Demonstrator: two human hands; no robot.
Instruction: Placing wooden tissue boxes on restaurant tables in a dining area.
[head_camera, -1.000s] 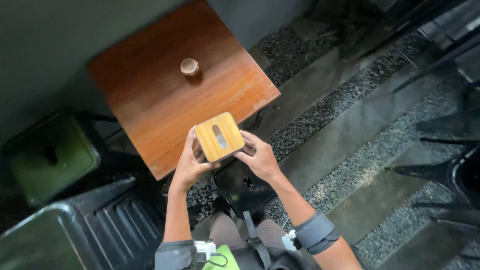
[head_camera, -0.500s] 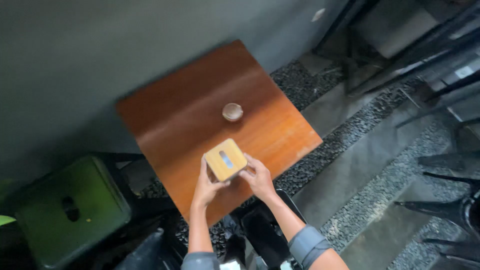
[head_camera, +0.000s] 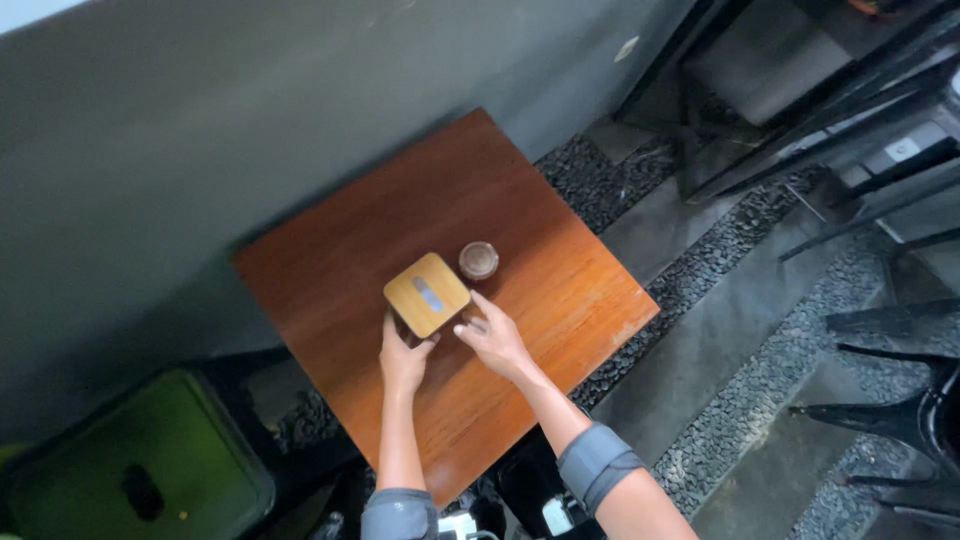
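A small square wooden box (head_camera: 427, 294) with a slot in its light top stands on the reddish-brown wooden table (head_camera: 560, 290), near the table's middle. My left hand (head_camera: 403, 358) is at the box's near side, fingers touching its lower edge. My right hand (head_camera: 492, 336) is just right of the box, fingers spread and close to its corner. A small round brown jar (head_camera: 478, 260) sits on the table just right of and behind the box.
A grey wall (head_camera: 200, 150) runs along the table's far side. A green metal stool (head_camera: 130, 470) stands at the lower left. Black chair frames (head_camera: 850, 130) crowd the right, over a floor of grey slabs and pebble strips (head_camera: 700, 280).
The box went from being held up in both hands at the table's near edge to standing on the table beside the jar. My hands have loosened around it.
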